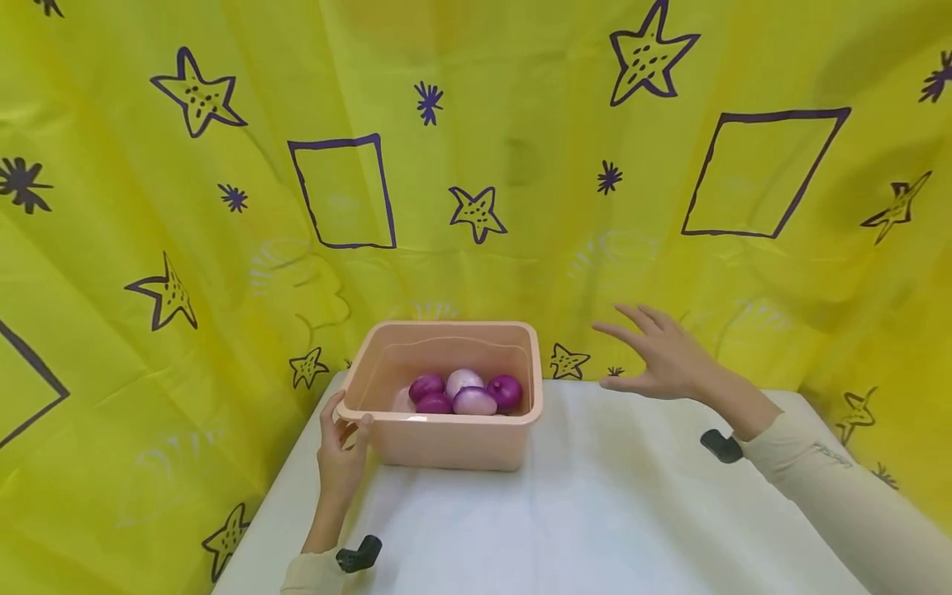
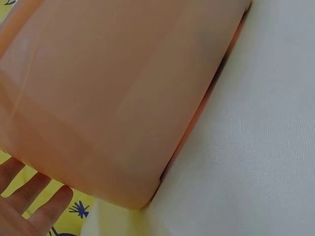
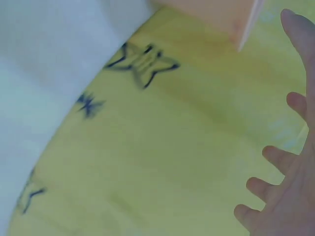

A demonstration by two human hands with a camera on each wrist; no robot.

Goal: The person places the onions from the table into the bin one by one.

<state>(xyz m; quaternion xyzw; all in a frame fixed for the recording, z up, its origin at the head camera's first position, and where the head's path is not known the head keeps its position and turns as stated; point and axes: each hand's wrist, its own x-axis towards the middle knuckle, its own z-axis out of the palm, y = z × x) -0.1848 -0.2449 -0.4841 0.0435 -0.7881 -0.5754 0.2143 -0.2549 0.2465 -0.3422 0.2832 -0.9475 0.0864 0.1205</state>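
A pink plastic tub (image 1: 454, 448) stands at the back of the white table (image 1: 595, 512), holding several purple and pale onions (image 1: 464, 392). My left hand (image 1: 342, 438) grips the tub's front left corner, thumb on the front rim and fingers along the left side. The left wrist view shows the tub's wall (image 2: 113, 88) close up, with the fingers (image 2: 29, 201) beside it. To the right of the tub my right hand (image 1: 658, 359) hovers above the table with fingers spread, holding nothing. In the right wrist view the spread fingers (image 3: 275, 191) hang over yellow cloth, with a tub corner (image 3: 221, 14) at the top.
A yellow cloth (image 1: 521, 165) with purple stars and squares hangs behind and on both sides of the table. Bare white tabletop lies in front of and to the right of the tub. Black camera mounts sit on the left wrist (image 1: 359, 554) and right wrist (image 1: 720, 446).
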